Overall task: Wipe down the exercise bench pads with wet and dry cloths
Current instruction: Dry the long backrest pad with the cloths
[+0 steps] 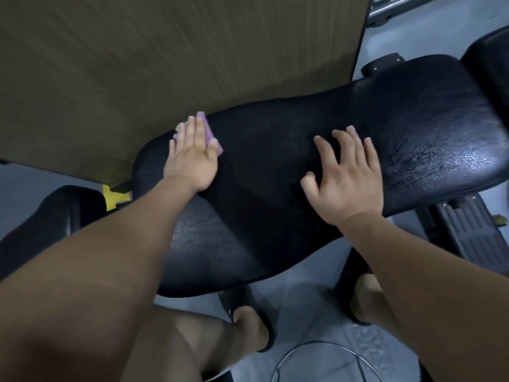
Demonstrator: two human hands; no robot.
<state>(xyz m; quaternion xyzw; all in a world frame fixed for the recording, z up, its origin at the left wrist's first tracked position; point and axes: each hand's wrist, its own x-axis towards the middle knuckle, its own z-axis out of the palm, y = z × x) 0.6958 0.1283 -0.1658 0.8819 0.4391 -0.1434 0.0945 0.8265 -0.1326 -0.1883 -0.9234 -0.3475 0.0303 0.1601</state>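
Room: a pale grey tiled floor [303, 304] with gym gear on it, seen from above by a standing person.
Metal ring [319, 343]: a thin shiny hoop lying on the tiles at the near edge, right of middle.
Feet: bare legs in black slippers [239, 297] stand at the near side of the bench, partly under its edge.
Bench pad [275, 216]: a long black cushion running from near left to far right and narrower in the middle. Its skin is cracked and glistens at the right end and on a patch beside the left forearm.
Right hand [347, 177]: lies palm down on the middle of the pad, fingers straight and spread wide, holding nothing.
Left hand [192, 153]: reaches to the pad's far left edge, palm down with straight fingers close together, pressing the cloth flat rather than clutching it.
Cloth [205, 128]: a small purple rag under the left hand's fingers at the pad's far left edge. Purple shows past the fingertips and beside the thumb, and there is a pale bit at the leftmost fingertips.
Side cushion [41, 221]: another black pad at near left, apart from the main one.
Yellow part [108, 195]: a small piece between the side cushion and the bench pad.
Frame [462, 230]: dark ribbed metal under the pad's right end.
End cushion [490, 56]: a black pad at far right, just beyond the bench pad.
Wood panel [137, 64]: a large brown grained board filling the far left, with its edge just behind the cloth.
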